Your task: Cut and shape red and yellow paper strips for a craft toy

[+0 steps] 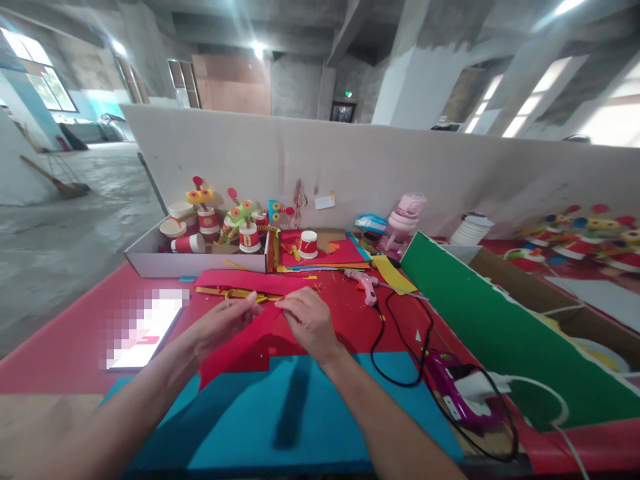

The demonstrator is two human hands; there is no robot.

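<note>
Over red sheets [235,343] at the middle of the table, my two hands are close together. My left hand [233,319] has its thumb and fingers drawn together, and what lies between them is too small to make out. The fingertips of my right hand [307,317] are pinched on a small red piece [279,308]. Yellow strips [240,294] lie just beyond the hands. A blue sheet [320,417] spreads beneath my forearms.
A white box [200,265] with paper-cup figures stands back left, a lit tablet [150,333] left. A pink glue gun [364,287], looped black cable, purple power strip [457,393] and green-sided box [480,333] are right. One cup [309,245] stands behind.
</note>
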